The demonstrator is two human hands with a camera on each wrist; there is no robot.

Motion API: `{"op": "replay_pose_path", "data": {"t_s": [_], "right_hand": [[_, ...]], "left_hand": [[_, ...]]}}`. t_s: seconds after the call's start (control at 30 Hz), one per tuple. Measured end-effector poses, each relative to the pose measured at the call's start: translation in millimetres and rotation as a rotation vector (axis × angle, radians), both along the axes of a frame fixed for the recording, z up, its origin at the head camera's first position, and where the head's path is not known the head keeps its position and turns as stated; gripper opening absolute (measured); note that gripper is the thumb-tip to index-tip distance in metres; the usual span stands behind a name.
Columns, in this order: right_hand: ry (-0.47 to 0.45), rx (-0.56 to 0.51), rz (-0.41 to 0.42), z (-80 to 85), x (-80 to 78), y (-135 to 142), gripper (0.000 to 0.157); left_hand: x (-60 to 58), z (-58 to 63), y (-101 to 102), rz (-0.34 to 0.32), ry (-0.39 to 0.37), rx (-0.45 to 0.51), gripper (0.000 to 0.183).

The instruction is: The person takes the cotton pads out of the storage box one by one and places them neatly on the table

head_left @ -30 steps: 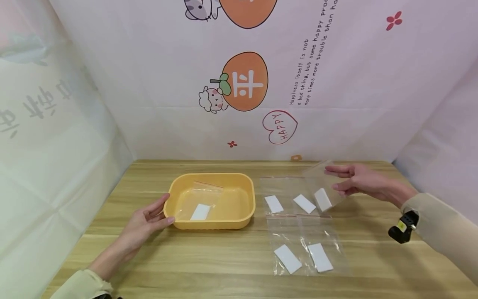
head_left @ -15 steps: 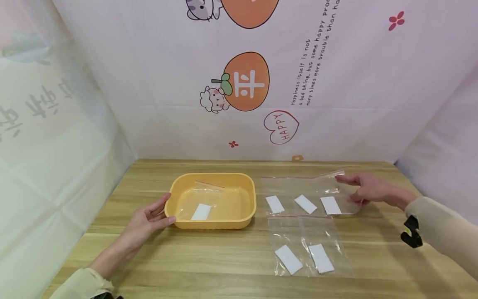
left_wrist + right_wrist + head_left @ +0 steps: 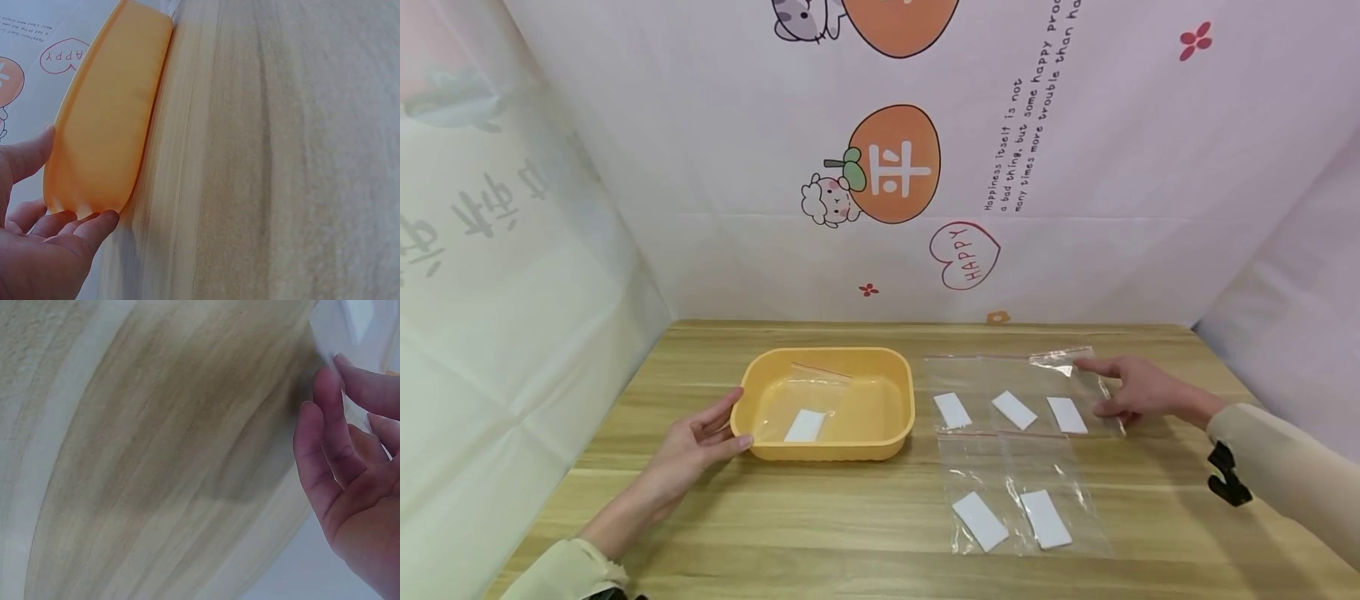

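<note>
My left hand (image 3: 688, 450) holds the left end of a yellow plastic basin (image 3: 868, 451), fingers and thumb spread around its end wall. The left wrist view shows those fingertips (image 3: 107, 219) against the basin's side (image 3: 112, 100). Inside lies a clear zip-lock bag (image 3: 778, 400) with a white rectangular piece (image 3: 805, 425). My right hand (image 3: 1142, 390) is at the right edge of another zip-lock bag (image 3: 1037, 383), which has a white piece (image 3: 1067, 415) in it. Close up, the right thumb and fingers (image 3: 325, 381) pinch this bag's edge.
Left of that bag lie two more bagged white pieces (image 3: 952, 410) in the same row. A front row has two bags with white pieces (image 3: 980, 521). They rest on a wooden table (image 3: 820, 533) backed by a printed white sheet (image 3: 737, 258).
My right hand has lowered the tilted bag and moved right, so the bag now lies flat at the row's right end. The left hand and basin stay in place.
</note>
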State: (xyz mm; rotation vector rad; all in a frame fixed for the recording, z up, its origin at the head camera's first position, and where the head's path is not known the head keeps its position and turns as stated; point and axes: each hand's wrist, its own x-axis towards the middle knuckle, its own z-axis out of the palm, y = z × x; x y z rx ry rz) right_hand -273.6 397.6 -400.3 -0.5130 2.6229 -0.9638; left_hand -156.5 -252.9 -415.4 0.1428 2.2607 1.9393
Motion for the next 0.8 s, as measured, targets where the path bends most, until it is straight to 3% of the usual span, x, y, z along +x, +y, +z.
{"op": "replay_pose_path", "data": {"t_s": [0.33,0.63,0.8], "right_hand": [[-0.061,0.007,-0.013,1.7,0.1,0,0.086],[0.013,0.104,-0.015,5.1,-3.0,1,0.085],[0.044,0.150,-0.011,15.8,-2.1,1,0.080]], "left_hand": [[0.5,0.0,0,0.003,0.001,0.001,0.086],[0.5,-0.2,0,0.003,0.005,0.002,0.086],[0.5,0.5,-1,0.003,0.002,0.000,0.086]]}}
